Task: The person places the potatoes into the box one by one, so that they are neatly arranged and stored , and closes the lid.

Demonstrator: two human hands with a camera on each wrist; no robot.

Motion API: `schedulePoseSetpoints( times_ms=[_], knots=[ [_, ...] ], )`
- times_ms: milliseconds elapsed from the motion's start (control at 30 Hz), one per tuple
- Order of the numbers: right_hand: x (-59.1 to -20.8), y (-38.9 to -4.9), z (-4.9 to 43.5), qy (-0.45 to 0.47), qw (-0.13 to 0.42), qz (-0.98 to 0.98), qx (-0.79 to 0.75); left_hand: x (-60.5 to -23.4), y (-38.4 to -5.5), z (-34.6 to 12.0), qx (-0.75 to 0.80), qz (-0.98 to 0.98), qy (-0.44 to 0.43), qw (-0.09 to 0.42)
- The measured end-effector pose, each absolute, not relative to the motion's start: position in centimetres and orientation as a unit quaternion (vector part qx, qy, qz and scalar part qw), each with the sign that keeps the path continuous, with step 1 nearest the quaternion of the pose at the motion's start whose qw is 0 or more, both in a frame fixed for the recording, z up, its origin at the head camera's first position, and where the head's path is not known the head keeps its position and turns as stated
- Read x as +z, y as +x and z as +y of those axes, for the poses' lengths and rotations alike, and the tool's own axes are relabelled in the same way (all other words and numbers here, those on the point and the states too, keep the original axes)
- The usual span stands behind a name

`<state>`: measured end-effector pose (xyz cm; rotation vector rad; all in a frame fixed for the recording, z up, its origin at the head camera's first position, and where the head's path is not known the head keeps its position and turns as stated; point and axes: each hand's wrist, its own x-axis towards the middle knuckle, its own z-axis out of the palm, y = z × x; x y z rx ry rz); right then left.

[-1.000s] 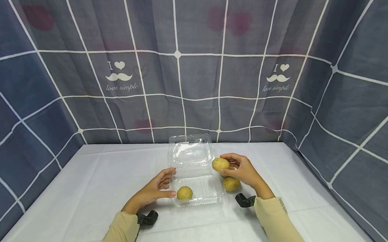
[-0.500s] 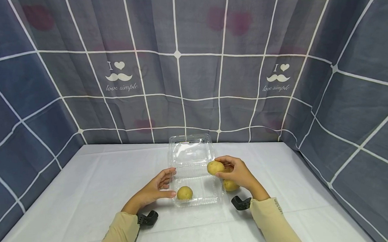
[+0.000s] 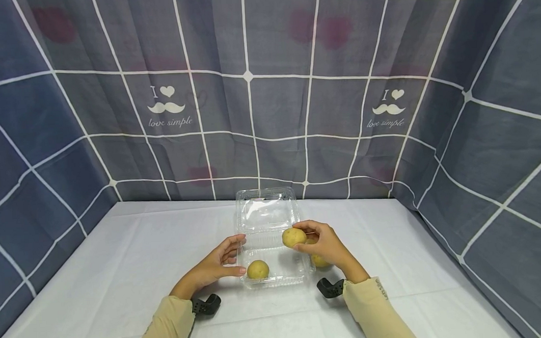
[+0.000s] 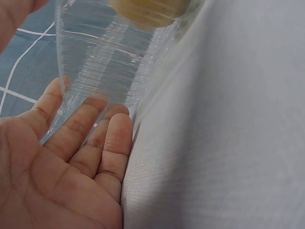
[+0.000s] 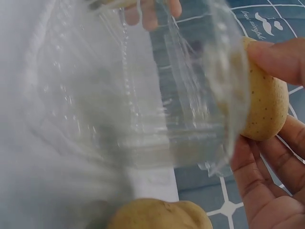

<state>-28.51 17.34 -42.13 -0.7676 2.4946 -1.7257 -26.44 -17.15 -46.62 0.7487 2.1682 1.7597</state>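
Observation:
A clear plastic clamshell container lies open on the table, its lid tipped back toward the curtain. One potato sits in its front left corner. My left hand rests at the container's left side; in the left wrist view its nearly straight fingers touch the ribbed wall. My right hand pinches another potato between thumb and fingers, over the right side of the container. Beside the container on the right, partly hidden by that hand, lie more potatoes, two of them overlapping in the right wrist view.
A white cloth covers the table. Grey-blue checked curtains stand behind it and along both sides. A black wrist-worn device shows at the right wrist, another black device at the left.
My right hand has moved left and slightly toward me, carrying the potato from the container's right edge to over its tray. The left hand has stayed in place.

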Motion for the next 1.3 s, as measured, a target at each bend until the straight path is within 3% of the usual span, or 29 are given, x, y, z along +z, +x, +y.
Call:
schedulePoseSetpoints(
  times_ms=[1300],
  knots=[
    [-42.4,-28.8,13.0,-0.279,0.020,0.785,-0.553,-46.5,-26.4,-17.0,0.601,0.749,0.246,0.132]
  ],
)
